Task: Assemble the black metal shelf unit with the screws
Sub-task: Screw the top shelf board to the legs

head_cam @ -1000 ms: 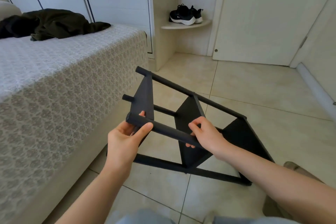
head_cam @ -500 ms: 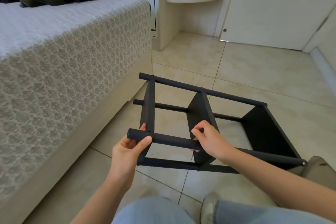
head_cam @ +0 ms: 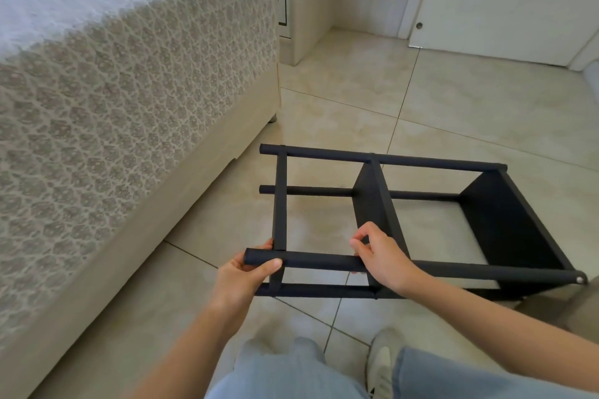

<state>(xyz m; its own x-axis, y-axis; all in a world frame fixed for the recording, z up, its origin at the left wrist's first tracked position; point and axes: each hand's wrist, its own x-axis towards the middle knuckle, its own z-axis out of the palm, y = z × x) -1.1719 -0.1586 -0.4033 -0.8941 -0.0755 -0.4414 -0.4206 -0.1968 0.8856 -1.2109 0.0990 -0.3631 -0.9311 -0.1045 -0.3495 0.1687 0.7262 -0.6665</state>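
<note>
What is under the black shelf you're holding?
Through the open frame of the black shelf only beige floor tiles show. The left hand and right hand grip its near pole. The floor behind the solid end panel is covered, so anything there is hidden.

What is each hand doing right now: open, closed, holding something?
Left hand: closed, gripping the left end of the near pole of the shelf unit.
Right hand: closed, gripping the same pole beside the middle panel.
</note>
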